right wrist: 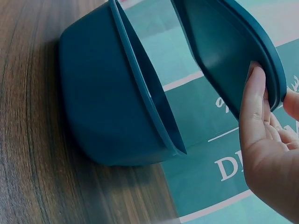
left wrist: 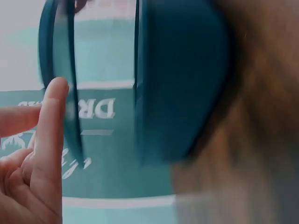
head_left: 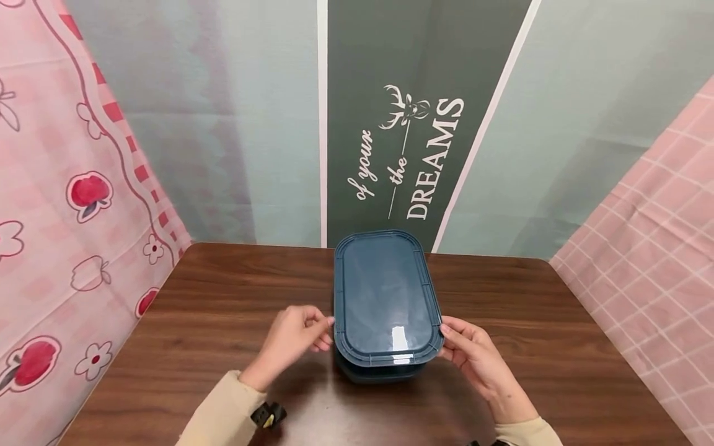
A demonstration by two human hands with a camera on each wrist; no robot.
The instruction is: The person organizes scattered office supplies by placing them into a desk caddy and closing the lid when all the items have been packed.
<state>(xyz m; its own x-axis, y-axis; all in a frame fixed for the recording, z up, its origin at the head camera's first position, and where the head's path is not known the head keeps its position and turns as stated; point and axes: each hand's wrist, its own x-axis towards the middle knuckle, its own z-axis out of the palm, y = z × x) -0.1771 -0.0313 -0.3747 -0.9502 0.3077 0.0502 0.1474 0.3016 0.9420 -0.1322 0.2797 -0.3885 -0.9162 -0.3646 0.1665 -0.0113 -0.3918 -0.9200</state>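
A dark blue plastic lid [head_left: 385, 285], rectangular with rounded corners and a raised rim, is held level above a matching dark blue bin [right wrist: 107, 93]. In both wrist views a gap shows between lid and bin. My left hand [head_left: 292, 337] pinches the lid's left edge near its front corner, thumb on the rim and index finger underneath. At the opposite edge, my right hand [head_left: 471, 356] grips the lid, its fingers [right wrist: 254, 102] reaching under the rim and its thumb on the outside. The bin stands upright on the table; from above the lid hides most of it.
The brown wood-grain table [head_left: 234, 285] reaches back to a green and grey cloth backdrop [head_left: 268, 124] with white lettering. Pink printed cloth [head_left: 44, 186] hangs at the left, and pink checked cloth [head_left: 652, 248] at the right.
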